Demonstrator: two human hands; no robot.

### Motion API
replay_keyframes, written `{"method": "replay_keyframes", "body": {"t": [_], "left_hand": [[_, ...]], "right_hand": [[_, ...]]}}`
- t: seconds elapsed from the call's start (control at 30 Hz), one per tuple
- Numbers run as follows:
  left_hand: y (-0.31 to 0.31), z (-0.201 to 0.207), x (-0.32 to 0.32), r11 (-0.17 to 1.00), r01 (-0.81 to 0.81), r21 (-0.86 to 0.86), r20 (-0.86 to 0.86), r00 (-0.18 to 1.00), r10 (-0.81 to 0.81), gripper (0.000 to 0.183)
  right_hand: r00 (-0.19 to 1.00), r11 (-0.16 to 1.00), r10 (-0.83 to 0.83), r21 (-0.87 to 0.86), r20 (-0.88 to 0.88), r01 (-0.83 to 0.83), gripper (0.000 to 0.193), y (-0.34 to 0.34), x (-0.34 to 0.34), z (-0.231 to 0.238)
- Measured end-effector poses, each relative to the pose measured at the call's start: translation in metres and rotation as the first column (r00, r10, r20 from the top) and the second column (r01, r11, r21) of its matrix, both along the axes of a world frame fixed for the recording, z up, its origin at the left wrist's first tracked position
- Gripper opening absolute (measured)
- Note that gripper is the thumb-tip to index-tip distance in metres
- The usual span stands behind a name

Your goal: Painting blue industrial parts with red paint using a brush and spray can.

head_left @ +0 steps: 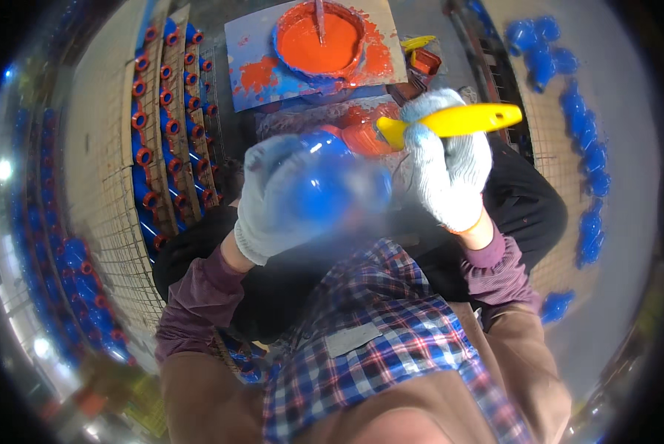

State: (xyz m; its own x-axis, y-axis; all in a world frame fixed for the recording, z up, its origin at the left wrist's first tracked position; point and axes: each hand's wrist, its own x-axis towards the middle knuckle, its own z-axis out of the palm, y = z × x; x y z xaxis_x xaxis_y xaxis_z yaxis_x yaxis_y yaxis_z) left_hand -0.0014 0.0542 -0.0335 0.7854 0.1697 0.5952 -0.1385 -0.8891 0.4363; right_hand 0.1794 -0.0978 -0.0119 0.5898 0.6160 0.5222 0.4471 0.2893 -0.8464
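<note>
In a white work glove, my left hand (pixel 269 196) is closed around a glossy blue fitting (pixel 321 189) with a rounded body. Part of the fitting is blurred, so its full shape is hard to make out. My right hand (pixel 450 163), gloved too, grips the yellow handle of a paintbrush (pixel 473 120). The brush's bristles, coated in orange-red paint, touch or nearly touch the fitting's upper rim, which looks red. Beyond my hands stands a round tub of orange-red paint (pixel 321 44), with a stick upright in it.
The tub rests on a paint-spattered board (pixel 250 52). Racks at the left hold rows of blue fittings with red rims (pixel 170 126). More blue fittings (pixel 587 140) lie along a surface at the right. A small red container (pixel 424 63) sits right of the board.
</note>
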Motion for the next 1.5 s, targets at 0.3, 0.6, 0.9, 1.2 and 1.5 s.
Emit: {"method": "replay_keyframes", "body": {"t": [0.3, 0.6, 0.9, 1.2, 1.5], "left_hand": [[-0.005, 0.004, 0.014, 0.876, -0.374, -0.306, -0.212, 0.923, 0.320, 0.091], [-0.006, 0.008, 0.021, 0.943, -0.223, -0.248, -0.154, 0.970, 0.189, 0.089], [-0.006, 0.015, 0.032, 0.275, -0.281, -0.919, -0.255, 0.958, 0.127, 0.077], [0.010, -0.005, 0.044, -0.719, 0.078, -0.690, 0.042, 0.997, 0.067, 0.028], [0.022, -0.004, 0.038, -0.840, 0.171, -0.514, 0.456, 0.885, -0.099, 0.057]], "right_hand": [[0.955, 0.962, -0.271, -0.004, -0.122, 0.273, 0.013, -0.004, -0.008, 0.005], [0.980, 0.974, -0.199, -0.108, 0.019, 0.200, 0.021, 0.019, 0.020, 0.001], [0.964, 0.978, -0.189, -0.051, 0.187, 0.201, 0.016, -0.024, -0.017, -0.014], [0.845, 0.975, -0.132, -0.086, 0.518, 0.205, 0.028, -0.031, -0.023, -0.028], [0.765, 0.987, 0.076, -0.156, 0.639, 0.033, 0.029, -0.052, 0.002, -0.014]]}}
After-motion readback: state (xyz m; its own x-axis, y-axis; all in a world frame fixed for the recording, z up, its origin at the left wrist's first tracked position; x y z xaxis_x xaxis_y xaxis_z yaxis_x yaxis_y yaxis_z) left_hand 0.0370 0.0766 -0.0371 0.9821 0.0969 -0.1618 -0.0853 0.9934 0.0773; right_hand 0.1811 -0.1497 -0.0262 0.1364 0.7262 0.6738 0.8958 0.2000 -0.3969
